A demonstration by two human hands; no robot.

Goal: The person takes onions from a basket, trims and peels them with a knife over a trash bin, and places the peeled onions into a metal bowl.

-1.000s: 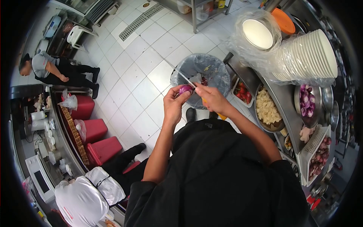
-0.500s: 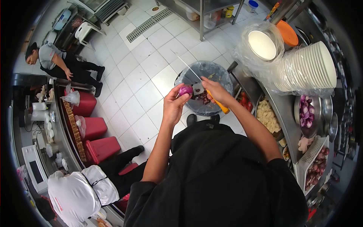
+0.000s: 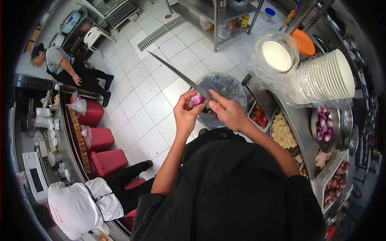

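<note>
A small purple onion (image 3: 197, 99) is pinched between the thumb and fingers of my left hand (image 3: 186, 114). Closed round a long knife (image 3: 177, 72), my right hand (image 3: 228, 110) sits just right of the onion, and the blade points up and to the left. The knife's handle is hidden in my grip. The blade's base is beside the onion; whether they touch I cannot tell. Below both hands stands a bin (image 3: 226, 87) lined with clear plastic, with scraps inside.
On the right counter are a bowl of purple onions (image 3: 325, 124), a white basket (image 3: 337, 185), pale chopped pieces (image 3: 283, 130), red peppers (image 3: 258, 116) and stacked white containers (image 3: 321, 76). Two people (image 3: 76, 207), (image 3: 60, 64) stand at left near red bins (image 3: 107, 161).
The knife has swung from pointing away over the bin to beside the onion, its flat now more visible. My right hand has closed in on my left. The view has shifted slightly.
</note>
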